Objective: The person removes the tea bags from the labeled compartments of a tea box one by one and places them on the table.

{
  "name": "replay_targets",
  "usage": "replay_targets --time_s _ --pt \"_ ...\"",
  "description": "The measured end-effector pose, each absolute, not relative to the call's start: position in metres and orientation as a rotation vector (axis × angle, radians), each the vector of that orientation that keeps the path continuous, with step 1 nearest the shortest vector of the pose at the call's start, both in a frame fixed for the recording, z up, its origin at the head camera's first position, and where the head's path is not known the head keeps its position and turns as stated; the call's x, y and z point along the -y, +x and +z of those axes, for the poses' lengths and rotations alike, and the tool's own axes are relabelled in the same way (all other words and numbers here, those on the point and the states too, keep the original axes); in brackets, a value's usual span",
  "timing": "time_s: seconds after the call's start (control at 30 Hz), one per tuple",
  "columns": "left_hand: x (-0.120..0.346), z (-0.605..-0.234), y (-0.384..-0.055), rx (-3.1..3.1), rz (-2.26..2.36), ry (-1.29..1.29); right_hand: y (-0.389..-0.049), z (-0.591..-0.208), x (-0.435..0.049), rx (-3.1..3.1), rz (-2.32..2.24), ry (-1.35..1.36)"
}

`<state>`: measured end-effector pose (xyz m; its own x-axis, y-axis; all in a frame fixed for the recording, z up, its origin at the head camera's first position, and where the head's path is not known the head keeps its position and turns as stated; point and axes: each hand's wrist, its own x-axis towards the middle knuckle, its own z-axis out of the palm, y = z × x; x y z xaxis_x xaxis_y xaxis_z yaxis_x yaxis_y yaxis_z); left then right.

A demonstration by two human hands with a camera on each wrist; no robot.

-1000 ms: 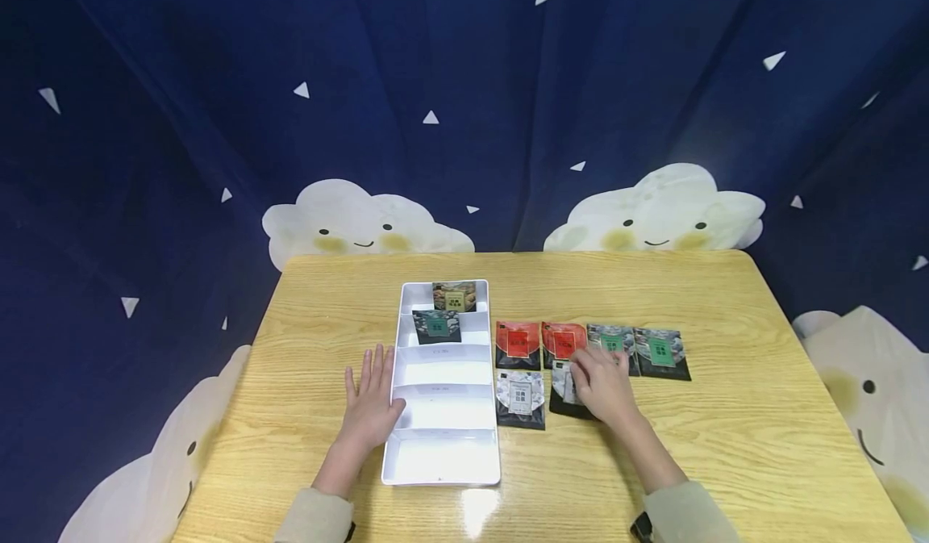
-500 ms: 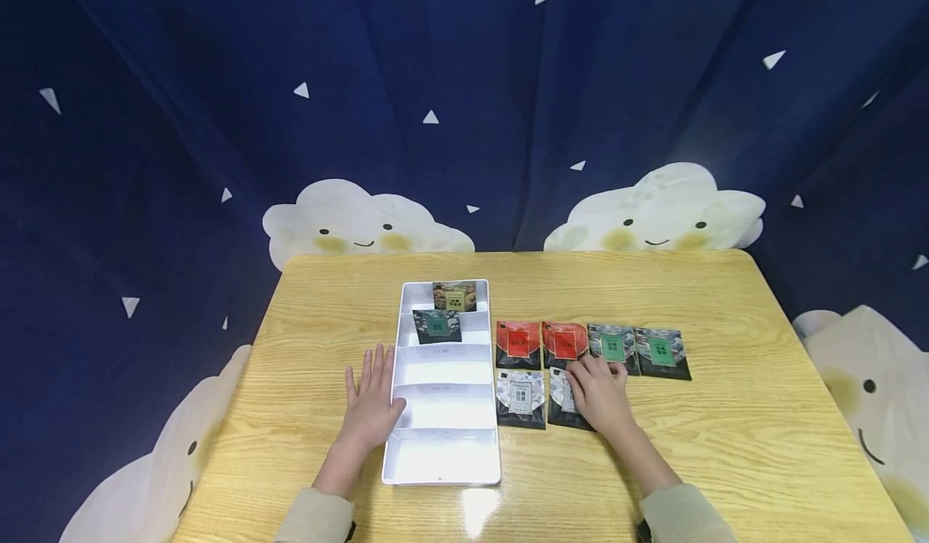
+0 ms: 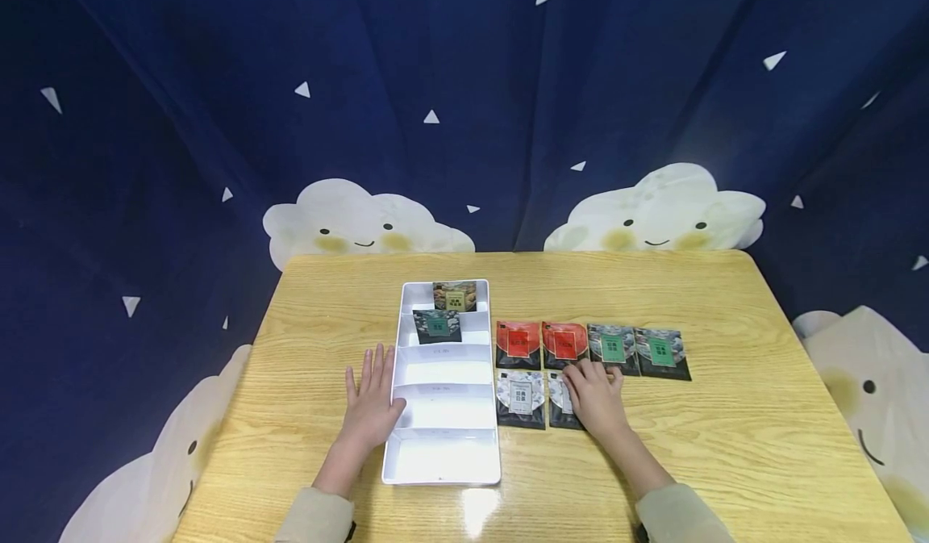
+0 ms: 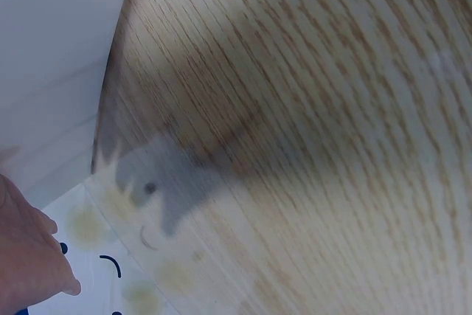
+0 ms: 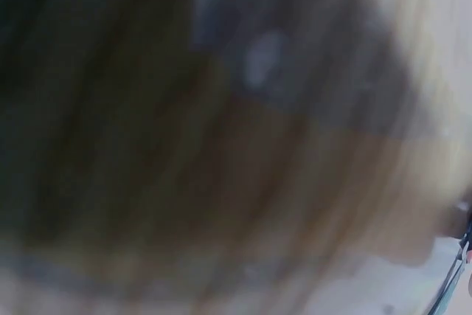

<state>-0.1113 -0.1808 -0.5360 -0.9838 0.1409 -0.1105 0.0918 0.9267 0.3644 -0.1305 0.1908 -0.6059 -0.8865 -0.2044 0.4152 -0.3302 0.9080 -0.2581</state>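
My left hand lies with spread, straight fingers along the left side of a white compartment tray, its thumb at the rim. In the left wrist view the tray's wall stands beside that hand's fingers. My right hand has bent fingers on a white-and-black tea packet, hiding its right part. Left of it lies a matching white-label packet. Blur covers most of the right wrist view.
Two red packets and two green-label packets form a row behind the white ones. A brown-gold packet and a dark green packet stand in the tray's two far compartments. A cloud-print curtain hangs behind the wooden table.
My right hand has shifted slightly left and down, and the white-and-black tea packet has straightened, in line with its match. The left hand and tray have stayed put.
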Motion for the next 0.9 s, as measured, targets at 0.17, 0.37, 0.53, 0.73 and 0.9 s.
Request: replay_targets --time_s 0.17,0.37,0.53,0.73,0.9 --pt "0.1805 -0.5356 -0.1114 -2.942 0.56 0.177 -0.1293 -0.6071 -0.1891 2.677 0.434 0.388" --pt "0.1809 -0.5359 -0.1111 -2.956 0.556 0.178 -0.1288 -0.6067 -0.1884 2.682 0.415 0.378" --pt "0.1813 -0.5357 -0.1109 -2.964 0.556 0.187 -0.1282 -0.6065 -0.188 2.686 0.428 0.354" --pt "0.1813 -0.5364 -0.111 -2.952 0.563 0.183 -0.1285 -0.6064 -0.1881 2.691 0.44 0.326" --pt "0.1821 -0.5375 -0.111 -2.955 0.565 0.192 -0.128 -0.6055 -0.1879 2.71 0.449 0.313"
